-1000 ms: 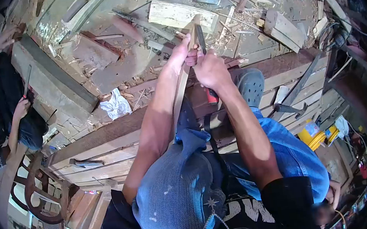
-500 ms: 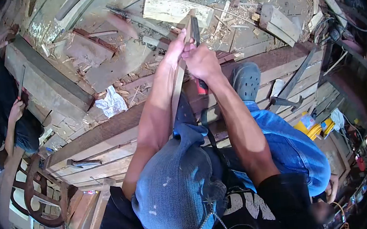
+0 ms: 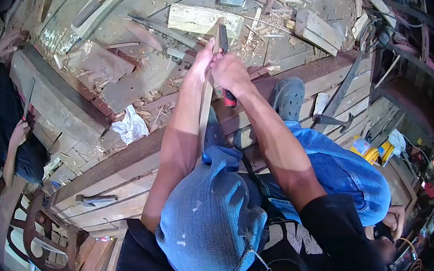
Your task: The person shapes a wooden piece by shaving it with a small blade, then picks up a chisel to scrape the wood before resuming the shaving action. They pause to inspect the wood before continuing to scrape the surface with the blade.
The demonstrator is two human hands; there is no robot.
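My left hand (image 3: pixel 202 65) is closed around a narrow wooden strip (image 3: pixel 205 110), which runs from my lap up to a wood block on the floor. Close beside it, my right hand (image 3: pixel 230 73) grips a long tool with a dark upper part (image 3: pixel 223 37) and a red and black lower end (image 3: pixel 230 99). The tool lies along the strip's upper end; its exact kind is not clear. Under the strip's tip is a pale wood block (image 3: pixel 190 20). My fingers partly hide both the strip and the tool.
A slatted wooden bench (image 3: pixel 135 169) crosses in front of me, with a hammer (image 3: pixel 96 199) at left and another hammer (image 3: pixel 333 120) and a saw (image 3: pixel 345 88) at right. Offcuts and shavings cover the floor. At left, another person's hand (image 3: pixel 19 134) holds a red-handled tool beside a thick beam (image 3: pixel 60 94).
Both hands, with the strip and tool, appear slightly further left and lower in view. The whole scene has also shifted a little. Both grips stay the same.
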